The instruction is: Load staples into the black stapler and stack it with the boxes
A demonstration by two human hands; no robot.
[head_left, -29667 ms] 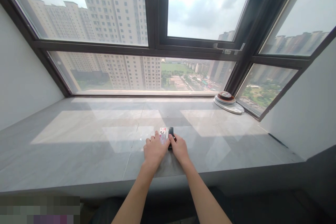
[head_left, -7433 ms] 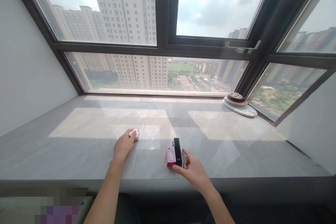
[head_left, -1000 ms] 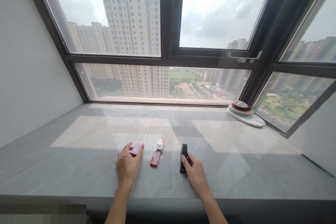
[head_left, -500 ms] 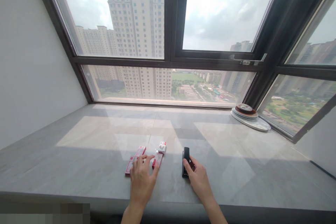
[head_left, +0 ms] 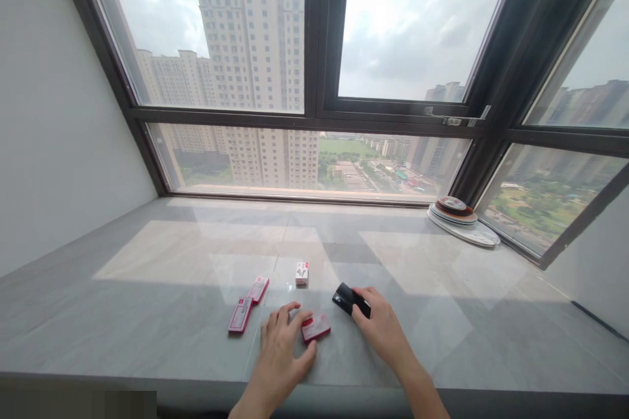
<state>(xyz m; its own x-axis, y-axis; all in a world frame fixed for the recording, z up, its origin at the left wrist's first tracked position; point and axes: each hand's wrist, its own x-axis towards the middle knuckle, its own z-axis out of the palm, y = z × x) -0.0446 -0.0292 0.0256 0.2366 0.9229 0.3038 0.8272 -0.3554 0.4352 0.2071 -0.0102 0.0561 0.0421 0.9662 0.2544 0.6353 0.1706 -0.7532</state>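
Note:
My left hand (head_left: 281, 351) rests near the front of the grey stone sill (head_left: 147, 288), fingers curled over the left end of a small red box (head_left: 316, 327). My right hand (head_left: 382, 326) grips one end of a black stapler-like object (head_left: 344, 296) that lies at an angle. Two more red boxes lie to the left, one (head_left: 240, 314) nearer me and one (head_left: 258, 289) just behind it. A small white and red box (head_left: 301, 273) stands behind them, apart from both hands.
A stack of plates (head_left: 460, 215) sits at the sill's back right corner by the window frame (head_left: 314, 118). A white wall (head_left: 54, 111) bounds the left side. The sill's front edge (head_left: 344, 393) runs just under my wrists.
My left hand has pulled a red box toward me and to the right. My right hand has turned the black object from pointing away to lying slanted.

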